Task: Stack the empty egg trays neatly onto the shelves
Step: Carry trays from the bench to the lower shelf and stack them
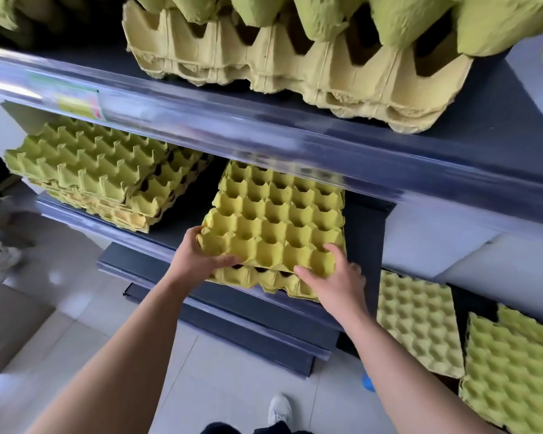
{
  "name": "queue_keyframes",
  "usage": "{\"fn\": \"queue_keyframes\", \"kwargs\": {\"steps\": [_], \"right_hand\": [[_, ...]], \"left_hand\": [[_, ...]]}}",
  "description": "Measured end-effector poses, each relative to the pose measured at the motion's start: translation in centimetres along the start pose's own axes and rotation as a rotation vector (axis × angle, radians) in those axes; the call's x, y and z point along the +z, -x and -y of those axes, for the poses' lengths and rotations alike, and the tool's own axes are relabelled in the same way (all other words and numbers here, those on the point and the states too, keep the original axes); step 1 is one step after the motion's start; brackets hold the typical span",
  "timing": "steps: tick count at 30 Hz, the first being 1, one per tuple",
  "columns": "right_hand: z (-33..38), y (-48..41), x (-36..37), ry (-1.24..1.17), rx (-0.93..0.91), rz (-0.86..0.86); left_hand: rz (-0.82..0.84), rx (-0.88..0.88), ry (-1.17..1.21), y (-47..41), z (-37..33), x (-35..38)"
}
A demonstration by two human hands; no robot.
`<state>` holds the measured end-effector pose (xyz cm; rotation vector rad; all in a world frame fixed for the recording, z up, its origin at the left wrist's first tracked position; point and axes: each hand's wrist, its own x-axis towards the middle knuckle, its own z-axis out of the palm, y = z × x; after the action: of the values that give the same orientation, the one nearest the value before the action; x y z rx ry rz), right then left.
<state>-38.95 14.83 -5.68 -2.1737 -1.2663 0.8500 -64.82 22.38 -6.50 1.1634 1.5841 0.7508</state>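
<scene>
Bare middle shelf [190,211] lies open between the left stack [101,170] and centre stack [276,220]; the upper shelf rail [264,136] overhangs both

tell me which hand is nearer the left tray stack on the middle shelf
Left. The left hand grips the near-left corner of the centre tray, closer to that stack; the right hand rests on its near-right corner, farther off.

Shelf label [77,101]: blurred, illegible.
</scene>
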Motion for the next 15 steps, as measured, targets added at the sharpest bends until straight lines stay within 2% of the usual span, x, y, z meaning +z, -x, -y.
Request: {"fn": "queue_keyframes", "kwargs": {"steps": [8, 15], "right_hand": [[1.5, -0.4, 2.0, 0.11, 0.073, -0.061], [2.5, 0.5, 3.1, 0.166, 0.124, -0.145]], "left_hand": [[0.123, 0.055, -0.153, -3.8, -0.3, -0.7], [0.164, 0.186, -0.499, -4.6, -0.7, -1.9]]}}
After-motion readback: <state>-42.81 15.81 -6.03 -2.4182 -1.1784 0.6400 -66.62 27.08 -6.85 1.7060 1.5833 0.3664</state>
